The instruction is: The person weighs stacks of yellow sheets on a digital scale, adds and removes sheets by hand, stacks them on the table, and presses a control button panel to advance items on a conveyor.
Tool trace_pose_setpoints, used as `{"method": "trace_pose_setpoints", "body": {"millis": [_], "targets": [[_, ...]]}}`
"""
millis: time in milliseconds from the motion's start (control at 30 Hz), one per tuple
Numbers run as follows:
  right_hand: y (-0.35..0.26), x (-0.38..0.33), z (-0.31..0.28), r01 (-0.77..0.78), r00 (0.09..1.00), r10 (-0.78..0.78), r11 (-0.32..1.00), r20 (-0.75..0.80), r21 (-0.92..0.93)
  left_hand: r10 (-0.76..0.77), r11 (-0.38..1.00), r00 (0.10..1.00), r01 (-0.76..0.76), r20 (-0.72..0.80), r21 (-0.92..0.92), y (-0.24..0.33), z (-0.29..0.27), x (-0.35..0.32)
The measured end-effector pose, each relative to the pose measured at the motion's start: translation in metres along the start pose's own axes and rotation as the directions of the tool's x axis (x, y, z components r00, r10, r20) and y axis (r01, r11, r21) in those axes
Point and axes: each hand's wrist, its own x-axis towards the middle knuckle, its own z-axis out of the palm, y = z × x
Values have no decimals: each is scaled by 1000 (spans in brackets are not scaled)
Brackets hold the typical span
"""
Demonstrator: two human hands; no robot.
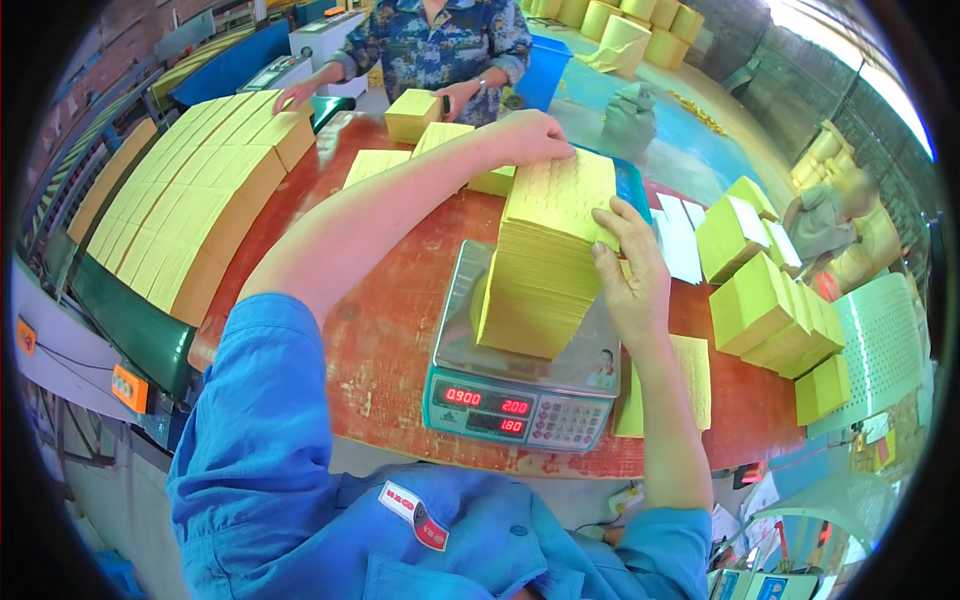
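Observation:
A tall stack of yellow paper (540,290) stands on the metal pan of a digital scale (455,325), which has a teal body, lit red digits and a keypad. My left hand (535,138) reaches across to the stack's far edge, its fingers curled down onto the top sheets; the fingertips are partly hidden. Against the stack's right side is my right hand (636,265), thumb and fingers bent around the upper edge. Beside the scale, under my right forearm, lies a lower pile of yellow paper (690,375).
The red table (370,370) carries more yellow paper blocks (765,310) at right, with white sheets (678,240). At left, a long row of yellow stacks (190,190) sits on a green conveyor (130,310). Opposite, a co-worker (450,50) touches a yellow block (412,115).

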Motion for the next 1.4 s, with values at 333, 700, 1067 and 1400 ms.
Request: {"method": "trace_pose_setpoints", "body": {"millis": [333, 700, 1067, 1400], "targets": [[7, -10, -3, -79, 962, 200, 852, -183, 517, 15, 886, 985, -94, -175, -453, -30, 17, -7], [101, -29, 43, -274, 802, 569, 618, -178, 737, -393, 424, 849, 507, 352, -750, 27, -16, -70], [79, 19, 36, -137, 857, 418, 749, -302, 649, -404, 681, 885, 460, 232, -570, 38, -16, -86], [105, 82, 18, -266, 919, 345, 900, -192, 344, -502, 631, 864, 394, 36, -669, 42, 22, -96]]}}
